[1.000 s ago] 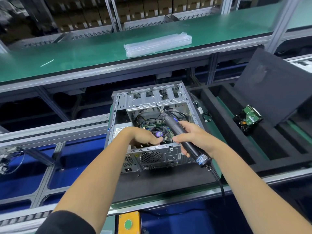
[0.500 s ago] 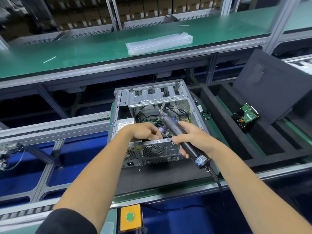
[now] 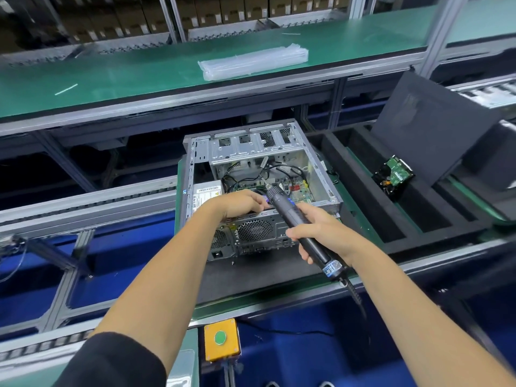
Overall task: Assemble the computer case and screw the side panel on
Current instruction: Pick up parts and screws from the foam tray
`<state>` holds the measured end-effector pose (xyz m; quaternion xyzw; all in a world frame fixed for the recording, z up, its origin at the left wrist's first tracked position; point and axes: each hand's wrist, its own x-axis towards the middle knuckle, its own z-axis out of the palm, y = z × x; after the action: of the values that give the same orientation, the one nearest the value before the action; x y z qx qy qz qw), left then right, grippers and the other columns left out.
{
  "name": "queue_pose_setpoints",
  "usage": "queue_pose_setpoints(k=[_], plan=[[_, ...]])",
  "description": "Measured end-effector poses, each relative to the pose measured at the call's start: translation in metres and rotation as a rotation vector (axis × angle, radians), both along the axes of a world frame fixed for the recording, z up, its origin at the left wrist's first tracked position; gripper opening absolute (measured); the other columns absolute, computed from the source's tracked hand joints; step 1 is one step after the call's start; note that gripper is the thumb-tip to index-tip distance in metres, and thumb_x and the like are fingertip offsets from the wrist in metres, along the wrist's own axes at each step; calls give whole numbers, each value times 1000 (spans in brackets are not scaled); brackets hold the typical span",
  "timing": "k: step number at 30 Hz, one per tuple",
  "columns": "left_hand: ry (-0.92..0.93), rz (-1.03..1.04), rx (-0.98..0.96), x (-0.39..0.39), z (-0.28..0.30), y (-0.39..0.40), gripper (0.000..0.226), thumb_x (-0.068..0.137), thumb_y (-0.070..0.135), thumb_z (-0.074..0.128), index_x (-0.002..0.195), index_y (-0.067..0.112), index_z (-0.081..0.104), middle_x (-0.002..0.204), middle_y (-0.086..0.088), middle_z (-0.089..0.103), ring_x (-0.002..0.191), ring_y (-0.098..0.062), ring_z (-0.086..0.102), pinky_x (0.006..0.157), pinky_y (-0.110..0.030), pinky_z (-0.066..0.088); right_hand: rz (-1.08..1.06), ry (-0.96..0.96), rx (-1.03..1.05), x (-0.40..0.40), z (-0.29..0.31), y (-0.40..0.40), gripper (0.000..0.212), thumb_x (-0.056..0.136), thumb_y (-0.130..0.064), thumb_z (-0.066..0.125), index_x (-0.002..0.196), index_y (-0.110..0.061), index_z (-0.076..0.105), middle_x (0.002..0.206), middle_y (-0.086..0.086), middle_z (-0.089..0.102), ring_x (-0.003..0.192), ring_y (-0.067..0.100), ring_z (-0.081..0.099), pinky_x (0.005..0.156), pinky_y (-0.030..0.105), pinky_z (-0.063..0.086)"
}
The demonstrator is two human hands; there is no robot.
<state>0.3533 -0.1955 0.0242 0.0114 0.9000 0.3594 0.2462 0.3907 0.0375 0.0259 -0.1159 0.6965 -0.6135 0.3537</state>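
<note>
An open grey computer case [image 3: 321, 174] lies on its side on a dark mat, its motherboard and cables showing. My left hand [image 3: 240, 203] rests on the near top edge of the case, fingers curled over the rim. My right hand [image 3: 321, 233] grips a black electric screwdriver [image 3: 293, 216]. Its tip points down into the case near the motherboard. The dark side panel [image 3: 435, 129] leans upright at the right, apart from the case.
A hard drive [image 3: 395, 174] sits in a black foam tray [image 3: 363, 196] right of the case. A clear plastic bag stack [image 3: 251, 64] lies on the green upper shelf. A yellow box with a green button [image 3: 220, 339] sits below the conveyor edge.
The view has tilted so the case sits lower and more of its inside shows. My right hand keeps the screwdriver, whose tip has moved deeper toward the motherboard. My left hand stays on the case rim.
</note>
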Motion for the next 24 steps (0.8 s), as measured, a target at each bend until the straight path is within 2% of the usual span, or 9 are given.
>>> queue_pose_setpoints(k=[2,6,10,13,15,17,21,23,24], plan=[[18,18,-4,2,0,4,30,88,5,46,62,20,49,62,15,50,58,-5,42,70,-29,32,-19,-4,8,6,-2,-2,67,90,-9,66,147,-22,34,84,11,61,52,23,58,47,31,50],[72,34,-12,9,4,13,28,87,2,43,66,19,51,66,3,47,59,-13,38,59,-27,31,-32,22,11,15,-3,-4,60,90,-8,66,143,-19,38,80,8,60,51,23,58,46,31,49],[117,65,-76,16,6,18,19,87,4,41,89,-1,59,65,-1,43,52,-13,33,51,-25,27,-43,36,10,27,-2,-4,47,89,-8,66,130,-18,45,79,7,59,51,23,57,46,31,50],[137,92,-81,22,4,21,18,89,5,42,76,5,55,69,0,47,58,-15,36,54,-27,29,-25,29,30,35,-8,-3,50,89,-8,66,132,-16,42,87,11,58,50,23,58,46,31,50],[149,117,-68,22,2,23,26,90,5,44,71,18,55,79,0,54,67,-14,43,56,-24,31,-13,15,24,41,-13,-1,55,89,-9,67,135,-18,39,95,14,58,50,24,59,46,31,50],[148,126,-65,20,0,23,22,92,7,47,80,16,63,102,-5,59,81,-15,47,62,-21,33,4,17,18,49,-18,2,58,88,-10,67,136,-23,37,101,16,59,51,24,59,47,32,50],[151,179,-63,21,-1,26,23,92,5,45,97,16,65,114,1,54,53,-5,50,44,-11,34,-1,1,31,61,-27,10,73,88,-11,67,148,-26,28,102,15,59,52,23,60,49,32,51],[173,190,-80,23,-2,28,26,92,5,44,101,16,66,129,-2,55,86,-20,63,61,-19,44,-9,-3,40,67,-31,14,76,88,-11,67,150,-24,26,103,14,58,52,23,59,50,32,51],[179,194,-85,24,-2,29,27,92,5,44,102,16,66,134,-3,54,101,-27,60,71,-26,44,-12,-4,44,70,-32,16,76,88,-11,67,150,-23,26,103,14,58,53,24,59,50,33,51]])
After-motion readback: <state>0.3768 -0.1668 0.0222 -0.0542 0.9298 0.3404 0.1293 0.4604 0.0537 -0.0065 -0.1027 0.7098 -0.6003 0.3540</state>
